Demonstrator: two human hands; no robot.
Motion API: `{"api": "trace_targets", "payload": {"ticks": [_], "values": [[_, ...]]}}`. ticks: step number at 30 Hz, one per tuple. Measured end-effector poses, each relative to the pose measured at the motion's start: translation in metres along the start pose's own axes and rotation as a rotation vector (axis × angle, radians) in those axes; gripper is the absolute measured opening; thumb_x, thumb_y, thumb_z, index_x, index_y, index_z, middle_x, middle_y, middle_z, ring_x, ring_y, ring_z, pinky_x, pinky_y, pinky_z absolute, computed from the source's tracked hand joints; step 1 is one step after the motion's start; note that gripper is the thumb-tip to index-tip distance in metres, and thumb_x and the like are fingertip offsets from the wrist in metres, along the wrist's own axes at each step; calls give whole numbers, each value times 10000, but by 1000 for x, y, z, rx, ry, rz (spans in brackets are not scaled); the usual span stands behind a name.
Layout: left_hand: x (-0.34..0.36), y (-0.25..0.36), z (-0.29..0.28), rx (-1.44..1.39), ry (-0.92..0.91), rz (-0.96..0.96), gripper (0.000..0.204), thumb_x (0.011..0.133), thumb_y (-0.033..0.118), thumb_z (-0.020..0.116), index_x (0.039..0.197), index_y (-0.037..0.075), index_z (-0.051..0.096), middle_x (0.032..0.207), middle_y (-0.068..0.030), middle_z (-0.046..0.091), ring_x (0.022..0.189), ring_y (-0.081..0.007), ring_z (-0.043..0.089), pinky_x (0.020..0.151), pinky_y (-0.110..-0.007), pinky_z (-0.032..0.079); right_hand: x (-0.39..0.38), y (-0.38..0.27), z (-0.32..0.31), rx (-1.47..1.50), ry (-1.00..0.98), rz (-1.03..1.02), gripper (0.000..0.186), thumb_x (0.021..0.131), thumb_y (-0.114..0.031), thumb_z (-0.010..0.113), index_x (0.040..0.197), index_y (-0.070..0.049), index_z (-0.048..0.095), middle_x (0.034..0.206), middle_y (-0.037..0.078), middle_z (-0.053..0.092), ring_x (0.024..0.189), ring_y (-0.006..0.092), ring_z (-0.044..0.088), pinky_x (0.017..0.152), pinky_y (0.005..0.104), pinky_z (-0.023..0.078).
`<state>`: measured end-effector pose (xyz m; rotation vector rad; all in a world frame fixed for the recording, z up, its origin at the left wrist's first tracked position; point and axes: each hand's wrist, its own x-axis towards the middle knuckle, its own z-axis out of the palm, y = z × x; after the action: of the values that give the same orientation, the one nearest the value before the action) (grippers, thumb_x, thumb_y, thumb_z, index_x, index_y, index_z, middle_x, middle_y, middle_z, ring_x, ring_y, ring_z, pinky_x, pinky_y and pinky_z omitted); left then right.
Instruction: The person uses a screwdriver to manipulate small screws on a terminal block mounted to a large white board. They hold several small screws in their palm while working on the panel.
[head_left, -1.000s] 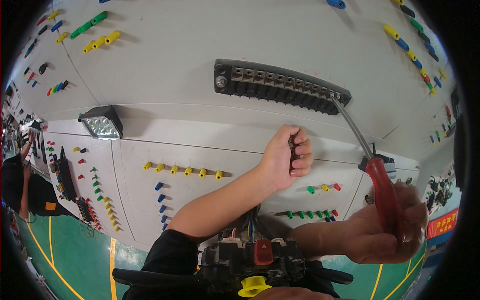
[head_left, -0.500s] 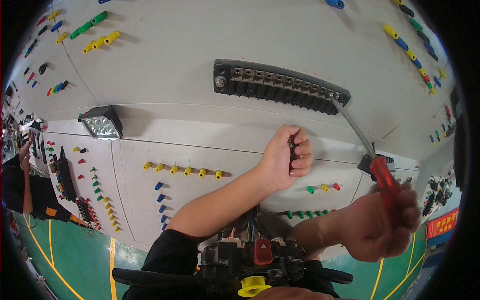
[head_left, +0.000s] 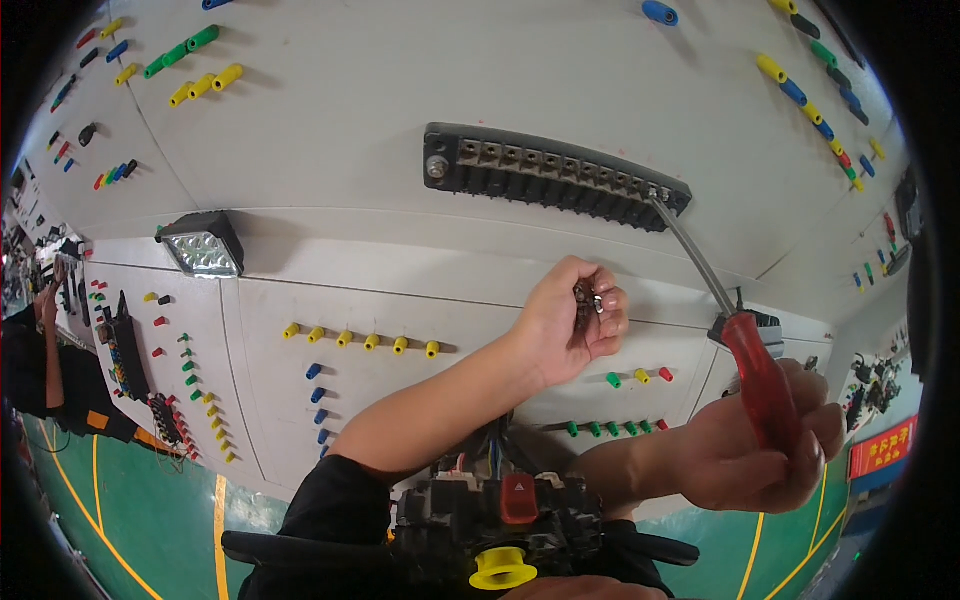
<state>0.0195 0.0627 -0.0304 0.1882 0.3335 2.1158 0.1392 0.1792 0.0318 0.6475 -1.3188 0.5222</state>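
In my right hand (head_left: pixel 750 450) is a screwdriver (head_left: pixel 762 385) with a red handle, its fingers wrapped round the grip. The blade runs up and left, and the tip meets a terminal near the right end of a long black terminal block (head_left: pixel 560 180) on the pale panel. Silvery screw heads show at that end of the block; the other terminals to the left look dark. Below the block, my left hand (head_left: pixel 565 315) is curled round several small metal screws (head_left: pixel 588 300), partly hidden by the fingers.
A square lamp (head_left: pixel 203 248) is mounted on the panel at left. Coloured sockets dot the panel, including a row of yellow ones (head_left: pixel 370 341). A black switch assembly with a red button (head_left: pixel 519 498) stands close in front of me. At far left another person's arm (head_left: pixel 50 350) shows.
My right hand has turned about the screwdriver handle, which has shifted slightly left. My left fingers have loosened a little, showing more of the metal pieces. The view has moved slightly.
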Motion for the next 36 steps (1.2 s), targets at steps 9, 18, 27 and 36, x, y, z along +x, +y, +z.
{"api": "trace_targets", "payload": {"ticks": [9,18,27,36], "values": [[5,4,-20,-59,48,149,243,901,259,387,807,61,491,863,-103,573,807,-254,613,658,-372,521,-4,3,9,137,122,52,336,902,-270,452,1161,-56,432,1044,204,497,917,318,483,842,495,412],[7,1,-16,-82,-26,166,232,900,242,394,820,50,496,874,-113,576,869,-274,609,792,-413,531,1,7,4,-119,-25,-65,417,916,-387,365,1112,-33,467,976,226,518,811,333,526,684,439,462],[7,-2,-14,-97,-1,168,229,901,220,391,826,34,501,859,-110,567,847,-273,606,792,-414,532,0,-5,19,-139,133,74,336,869,-201,578,1099,-15,419,971,251,512,791,321,544,630,406,505],[4,4,-20,-169,51,192,226,873,238,464,808,33,533,820,-122,586,811,-285,617,772,-429,534,-7,9,20,132,-16,-3,360,896,-219,505,1175,2,447,1055,325,533,919,437,559,817,595,461]]}}
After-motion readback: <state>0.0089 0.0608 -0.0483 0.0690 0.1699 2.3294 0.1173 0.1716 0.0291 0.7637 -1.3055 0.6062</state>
